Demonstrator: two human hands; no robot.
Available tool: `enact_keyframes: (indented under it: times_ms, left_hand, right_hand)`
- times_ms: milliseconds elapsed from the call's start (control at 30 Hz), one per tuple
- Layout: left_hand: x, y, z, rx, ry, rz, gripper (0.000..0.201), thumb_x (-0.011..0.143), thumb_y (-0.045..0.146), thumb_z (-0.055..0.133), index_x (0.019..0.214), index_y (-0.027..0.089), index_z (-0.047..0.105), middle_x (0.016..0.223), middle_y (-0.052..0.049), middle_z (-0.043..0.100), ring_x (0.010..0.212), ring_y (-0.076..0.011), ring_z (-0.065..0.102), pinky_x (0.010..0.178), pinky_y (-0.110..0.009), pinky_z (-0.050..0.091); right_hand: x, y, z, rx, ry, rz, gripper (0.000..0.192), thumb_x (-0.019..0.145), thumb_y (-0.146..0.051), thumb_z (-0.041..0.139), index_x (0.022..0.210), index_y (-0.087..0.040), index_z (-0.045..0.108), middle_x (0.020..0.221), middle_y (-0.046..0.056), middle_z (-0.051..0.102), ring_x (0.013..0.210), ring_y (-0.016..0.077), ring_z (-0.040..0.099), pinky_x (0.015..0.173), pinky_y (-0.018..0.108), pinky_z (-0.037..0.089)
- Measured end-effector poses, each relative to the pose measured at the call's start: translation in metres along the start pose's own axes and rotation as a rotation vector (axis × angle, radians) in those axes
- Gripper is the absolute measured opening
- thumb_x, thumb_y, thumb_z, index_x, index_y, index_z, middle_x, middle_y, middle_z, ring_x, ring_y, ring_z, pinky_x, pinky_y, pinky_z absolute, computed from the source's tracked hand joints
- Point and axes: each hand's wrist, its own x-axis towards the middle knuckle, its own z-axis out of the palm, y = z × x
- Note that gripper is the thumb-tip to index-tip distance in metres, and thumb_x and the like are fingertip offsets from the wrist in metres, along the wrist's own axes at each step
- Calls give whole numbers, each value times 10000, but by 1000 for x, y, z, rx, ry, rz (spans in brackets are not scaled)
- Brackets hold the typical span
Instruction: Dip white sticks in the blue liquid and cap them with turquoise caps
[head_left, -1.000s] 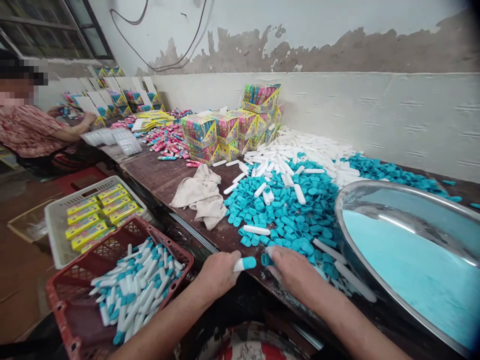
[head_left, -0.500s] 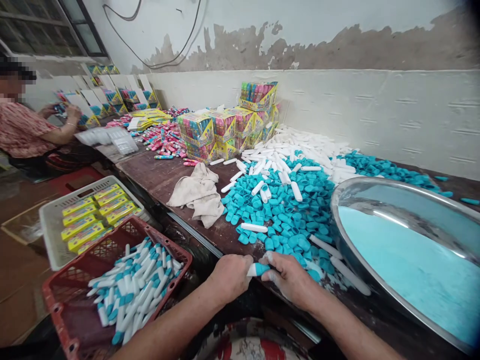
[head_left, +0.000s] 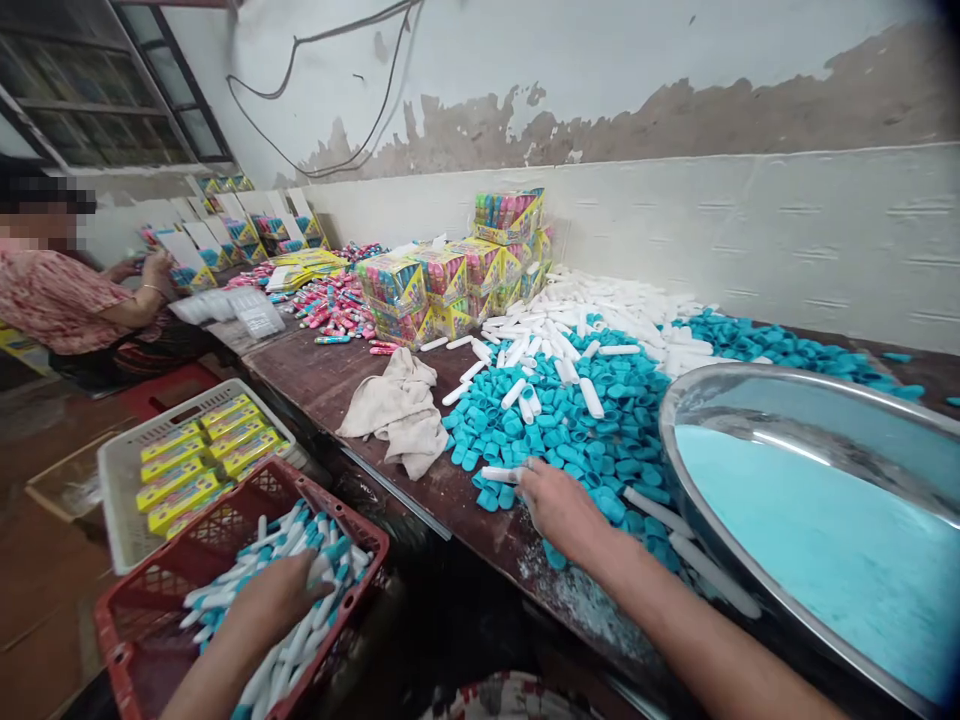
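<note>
My left hand (head_left: 274,600) rests low in a red crate (head_left: 187,543), on a heap of white tubes with teal caps (head_left: 330,555); its fingers are partly hidden among them. On the wooden table (head_left: 315,360), my right hand (head_left: 555,505) pinches the end of a loose white tube (head_left: 499,473) at the near edge of a pile of teal caps (head_left: 600,420). Behind the caps lies a heap of uncapped white tubes (head_left: 622,300).
A big steel bowl (head_left: 675,400) of blue powder (head_left: 810,540) stands at the right. A beige cloth (head_left: 397,410) lies left of the caps. Stacked colourful packs (head_left: 450,275) stand behind. A white basket (head_left: 124,470) holds yellow boxes. Another person (head_left: 67,300) sits far left.
My hands pressed a teal cap onto a white tube at the table edge. My left hand then carried it down into the red crate, and my right hand reached forward to another white tube.
</note>
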Motion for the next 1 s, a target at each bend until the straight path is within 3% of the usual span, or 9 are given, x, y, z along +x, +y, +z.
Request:
enact_keyframes:
  times_ms: [67,133,333,433,500,633,767,900,1000]
  left_hand:
    - [7,-21,6,0,18,-18,315,738,379,478,897,133,594,868,-149,671,863,-304,616,703,-339,448]
    - [12,-16,6,-49,113,12,362,749,383,464,973,123,578,954,-157,654,925,-298,598,764,-350,445]
    - [20,78,-16,-355,428,266,339,819,400,396,997,162,559,1019,-90,628,954,-214,582,845,-303,436]
    - [21,123,-24,-489,519,420,306,829,404,405,974,191,568,1002,-63,627,944,-199,582,845,-287,445]
    - [22,150,-28,-560,512,512,296,823,405,426,990,206,568,1010,-57,622,946,-200,579,830,-287,458]
    - [18,205,-41,-680,364,705,268,812,381,465,994,217,575,951,-50,632,851,-183,597,758,-272,481]
    - [10,262,-61,-823,115,817,256,789,366,502,969,202,584,881,-38,641,801,-165,599,718,-251,478]
    - [6,316,-73,-1018,-194,806,302,771,382,502,951,149,569,774,-34,637,666,-150,600,618,-246,468]
    - [8,350,-72,-1154,-403,805,327,769,428,479,868,128,559,723,-21,615,531,-121,573,490,-223,410]
  right_hand:
    - [13,1,-1,-135,-21,-3,252,867,-140,348,899,-160,597,902,104,567,810,210,553,686,302,404]
    - [23,-3,2,-192,-29,-16,247,859,-122,353,883,-151,597,923,120,559,815,217,552,682,311,407]
    - [33,-13,8,-193,-11,-20,218,844,-103,375,887,-129,587,911,122,577,815,219,557,666,311,408]
    - [14,-11,-4,-191,28,17,190,847,-118,383,912,-151,559,902,89,582,826,202,546,676,296,398]
    - [-11,-7,-20,-151,105,46,169,865,-168,378,883,-171,546,872,65,577,818,190,534,674,286,387]
    - [-82,13,-62,0,286,170,202,885,-244,360,810,-200,542,784,35,567,719,158,516,641,260,368]
    - [-144,62,-102,-21,353,370,214,868,-297,388,820,-203,574,776,57,579,701,170,520,616,260,366]
    - [-168,116,-116,-151,115,512,163,787,-140,451,799,-178,609,763,66,606,690,181,554,588,266,346]
    - [-166,140,-110,-187,-72,489,164,672,-48,512,722,-159,622,744,89,630,678,209,580,558,268,335]
